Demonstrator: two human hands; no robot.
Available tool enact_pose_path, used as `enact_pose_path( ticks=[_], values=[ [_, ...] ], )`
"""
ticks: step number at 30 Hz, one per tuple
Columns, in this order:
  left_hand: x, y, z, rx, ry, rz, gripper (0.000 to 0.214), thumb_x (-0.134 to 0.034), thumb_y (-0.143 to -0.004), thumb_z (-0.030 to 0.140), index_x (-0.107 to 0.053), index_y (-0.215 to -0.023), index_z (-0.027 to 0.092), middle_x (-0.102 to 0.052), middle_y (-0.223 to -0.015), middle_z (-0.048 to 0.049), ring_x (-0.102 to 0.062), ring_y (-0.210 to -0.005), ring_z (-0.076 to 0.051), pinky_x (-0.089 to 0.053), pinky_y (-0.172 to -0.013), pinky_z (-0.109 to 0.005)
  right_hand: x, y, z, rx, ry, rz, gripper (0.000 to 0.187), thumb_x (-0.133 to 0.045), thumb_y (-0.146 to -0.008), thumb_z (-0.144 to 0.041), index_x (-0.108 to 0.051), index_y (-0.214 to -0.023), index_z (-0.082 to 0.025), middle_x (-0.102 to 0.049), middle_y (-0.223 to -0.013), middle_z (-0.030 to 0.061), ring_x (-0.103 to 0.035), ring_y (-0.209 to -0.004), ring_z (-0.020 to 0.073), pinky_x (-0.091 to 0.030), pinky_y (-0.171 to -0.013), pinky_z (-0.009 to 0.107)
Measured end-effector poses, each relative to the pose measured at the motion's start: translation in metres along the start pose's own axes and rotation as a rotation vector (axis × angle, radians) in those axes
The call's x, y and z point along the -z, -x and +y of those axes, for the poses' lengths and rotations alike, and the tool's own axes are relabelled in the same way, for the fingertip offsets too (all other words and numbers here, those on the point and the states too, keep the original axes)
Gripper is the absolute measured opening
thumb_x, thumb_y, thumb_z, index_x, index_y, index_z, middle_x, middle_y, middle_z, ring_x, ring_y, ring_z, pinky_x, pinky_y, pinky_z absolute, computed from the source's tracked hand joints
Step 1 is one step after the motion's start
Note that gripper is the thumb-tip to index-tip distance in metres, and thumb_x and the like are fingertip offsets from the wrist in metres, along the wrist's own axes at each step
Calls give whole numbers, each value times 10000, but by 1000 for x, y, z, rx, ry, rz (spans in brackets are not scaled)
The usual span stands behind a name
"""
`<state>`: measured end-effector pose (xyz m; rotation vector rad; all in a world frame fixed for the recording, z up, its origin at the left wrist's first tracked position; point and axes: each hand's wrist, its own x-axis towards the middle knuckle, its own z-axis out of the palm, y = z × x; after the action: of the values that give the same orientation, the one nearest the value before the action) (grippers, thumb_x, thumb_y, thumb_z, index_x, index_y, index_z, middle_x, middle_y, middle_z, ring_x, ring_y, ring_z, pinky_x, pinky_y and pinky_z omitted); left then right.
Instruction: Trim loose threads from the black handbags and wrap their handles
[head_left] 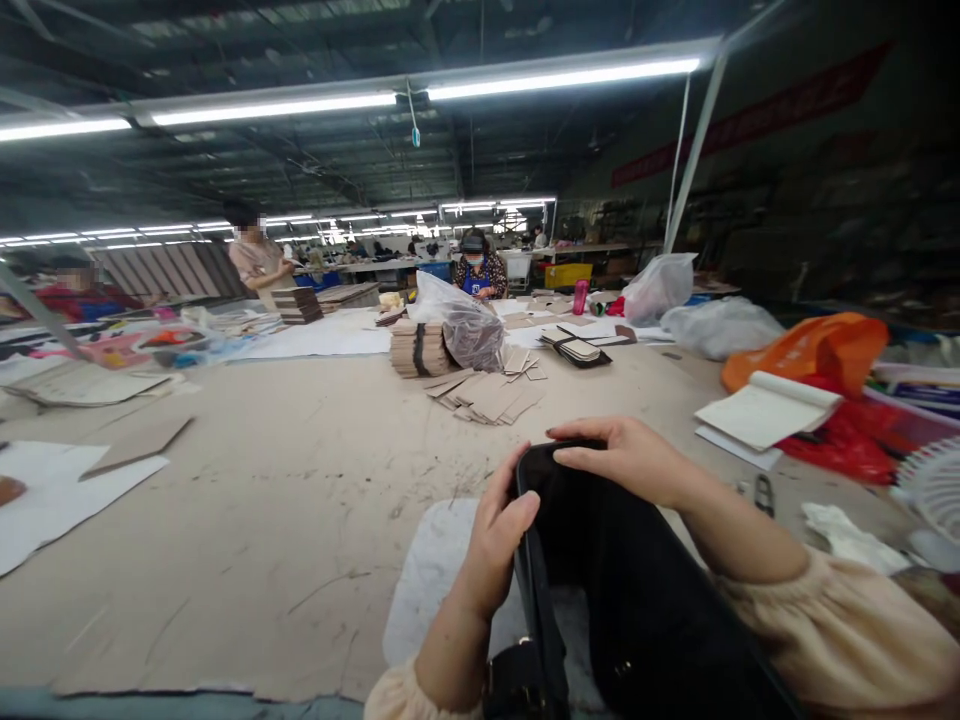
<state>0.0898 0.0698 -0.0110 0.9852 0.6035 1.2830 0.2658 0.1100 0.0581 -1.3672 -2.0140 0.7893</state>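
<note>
In the head view, the black bag (pixel 667 610) gapes towards five o'clock; the left hand (pixel 496 525) clamps its rim (pixel 526 565) at ten o'clock, the right hand (pixel 626 455) near twelve; the step seems to be handling this edge, calling for an even, steady grip

Glaring overhead tubes (pixel 562 79), dim ceiling (pixel 255 45) — upper right near black, edges stretched
</note>
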Motion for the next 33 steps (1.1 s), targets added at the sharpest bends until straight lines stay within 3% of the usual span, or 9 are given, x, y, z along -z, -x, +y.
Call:
enact_pose_path(
  ticks=[6,16,28,33],
  values=[
    [1,3,8,-14,-49,-53,577,-609,-733,380,-482,-1264,194,-511,-1297,-69,-419,-1223,-309,-307,-1058,-431,0,-1,-3,33,14,-14,259,-587,-749,-366,-709,-925,-221,-705,-951,11,-615,-925,228,-453,-861,334],
    [0,4,10,6,-59,-97,562,-582,-762,357,-462,-1283,186,-489,-1320,-66,-389,-1252,-292,-282,-1075,-421,4,-3,-1,55,145,-16,211,-560,-766,-356,-708,-824,-217,-701,-761,-24,-609,-744,172,-437,-708,268],
    [-3,4,11,26,-20,-105,567,-599,-747,368,-478,-1270,184,-509,-1298,-74,-394,-1246,-304,-292,-1066,-427,8,3,2,73,-2,-80,264,-623,-722,-377,-697,-922,-222,-706,-892,-12,-620,-862,204,-457,-811,300],
    [-1,1,4,6,-4,-53,601,-632,-701,413,-507,-1240,180,-542,-1260,-85,-426,-1215,-316,-317,-1047,-433,7,2,1,104,-13,-70,290,-582,-759,-406,-696,-945,-214,-701,-931,5,-608,-900,214,-445,-846,311]
  ],
)
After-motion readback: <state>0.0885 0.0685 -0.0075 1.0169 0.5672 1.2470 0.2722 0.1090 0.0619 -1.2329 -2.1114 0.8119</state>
